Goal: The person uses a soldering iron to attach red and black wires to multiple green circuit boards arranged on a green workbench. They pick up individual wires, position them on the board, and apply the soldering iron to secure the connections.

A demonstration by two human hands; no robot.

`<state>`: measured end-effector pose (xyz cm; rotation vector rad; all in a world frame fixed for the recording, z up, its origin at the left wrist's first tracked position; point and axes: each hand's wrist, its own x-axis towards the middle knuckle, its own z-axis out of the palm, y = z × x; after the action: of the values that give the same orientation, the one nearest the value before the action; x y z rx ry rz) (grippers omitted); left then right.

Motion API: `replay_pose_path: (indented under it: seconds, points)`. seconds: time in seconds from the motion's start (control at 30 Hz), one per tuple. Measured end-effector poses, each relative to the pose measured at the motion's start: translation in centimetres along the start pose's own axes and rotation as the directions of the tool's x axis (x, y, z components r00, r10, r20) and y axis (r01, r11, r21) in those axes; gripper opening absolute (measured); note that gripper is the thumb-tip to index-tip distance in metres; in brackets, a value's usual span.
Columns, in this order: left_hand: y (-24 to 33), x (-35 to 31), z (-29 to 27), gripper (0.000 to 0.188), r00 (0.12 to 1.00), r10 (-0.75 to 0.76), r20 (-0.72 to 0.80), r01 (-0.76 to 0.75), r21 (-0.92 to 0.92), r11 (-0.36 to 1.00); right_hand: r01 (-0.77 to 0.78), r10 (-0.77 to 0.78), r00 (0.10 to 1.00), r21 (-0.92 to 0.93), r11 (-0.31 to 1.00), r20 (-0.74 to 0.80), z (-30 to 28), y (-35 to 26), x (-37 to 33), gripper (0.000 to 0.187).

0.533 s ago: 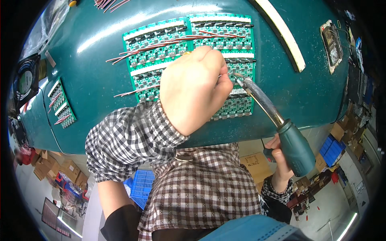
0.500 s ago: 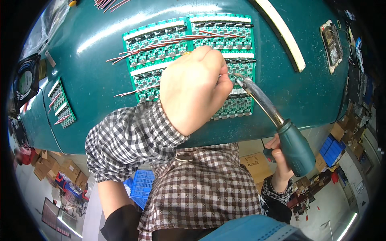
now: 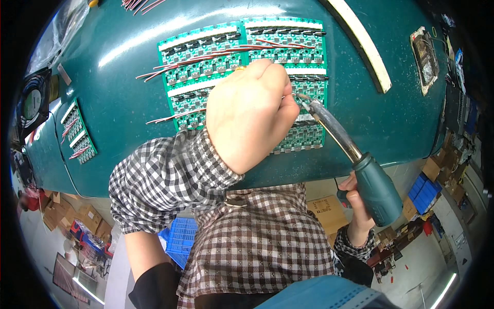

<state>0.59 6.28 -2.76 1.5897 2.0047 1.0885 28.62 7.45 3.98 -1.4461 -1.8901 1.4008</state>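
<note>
The left hand (image 3: 249, 116) is curled into a tight fist over the green circuit board panel (image 3: 247, 82), its grip closed; it seems to pinch a thin wire at the fingertips, though the fist hides what it holds, so I cannot tell for sure. The right hand (image 3: 355, 206), low at the right, has its grip clamped round the teal handle of the soldering iron (image 3: 355, 159), whose metal barrel slants up and left so that the tip meets the board just right of the left fist.

To do the joint well, I judge the wire end must sit steady on its pad while the tip touches pad and wire together, briefly, without bridging the neighbouring pads.

The panel lies on the teal bench (image 3: 128, 103), red wires (image 3: 206, 56) trailing leftward across it. A smaller board strip (image 3: 77, 131) lies far left.
</note>
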Motion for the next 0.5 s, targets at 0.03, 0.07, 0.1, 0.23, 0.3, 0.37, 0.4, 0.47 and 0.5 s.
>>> replay_pose_path:
  seconds: [0.03, 0.07, 0.1, 0.23, 0.3, 0.37, 0.4, 0.47, 0.5]
  points:
    - [-0.05, 0.04, 0.05, 0.016, 1.0, 0.002, 0.001, -0.002, -0.002, 1.0, -0.004, 0.004, 1.0, 0.003, 1.0, -0.001, 0.0, -0.05, 0.0, 0.052]
    - [-0.08, 0.02, 0.05, 0.016, 1.0, 0.003, 0.0, -0.003, -0.001, 1.0, -0.005, 0.005, 1.0, 0.009, 1.0, 0.001, -0.01, -0.07, 0.04, 0.052]
    - [-0.09, -0.01, 0.06, 0.016, 1.0, 0.005, -0.002, -0.005, 0.001, 1.0, -0.006, 0.006, 1.0, 0.015, 1.0, 0.003, -0.02, -0.07, 0.05, 0.052]
    - [0.02, -0.09, 0.04, 0.016, 1.0, -0.007, -0.007, 0.007, 0.002, 1.0, -0.019, 0.02, 1.0, 0.034, 0.999, -0.018, 0.2, -0.2, -0.03, 0.051]
    - [0.03, -0.02, 0.04, 0.016, 1.0, -0.001, -0.009, 0.001, -0.003, 1.0, -0.012, 0.013, 0.999, 0.044, 0.999, -0.033, 0.32, -0.33, 0.02, 0.05]
    - [0.01, 0.0, 0.05, 0.016, 1.0, 0.0, -0.007, 0.0, -0.006, 1.0, 0.013, -0.013, 1.0, 0.01, 1.0, -0.016, 0.09, -0.18, 0.0, 0.05]
    - [0.02, 0.0, 0.04, 0.016, 1.0, -0.001, -0.007, 0.001, -0.006, 1.0, 0.027, -0.027, 1.0, -0.006, 1.0, -0.006, -0.05, -0.06, 0.0, 0.049]
    - [0.03, 0.0, 0.01, 0.016, 1.0, -0.001, -0.007, 0.001, -0.005, 1.0, 0.035, -0.035, 0.999, -0.018, 0.999, -0.001, -0.22, 0.19, -0.04, 0.049]
    - [0.03, 0.0, 0.01, 0.016, 1.0, -0.001, -0.007, 0.001, -0.004, 1.0, 0.038, -0.038, 0.999, -0.025, 0.999, 0.001, -0.25, 0.24, -0.06, 0.049]
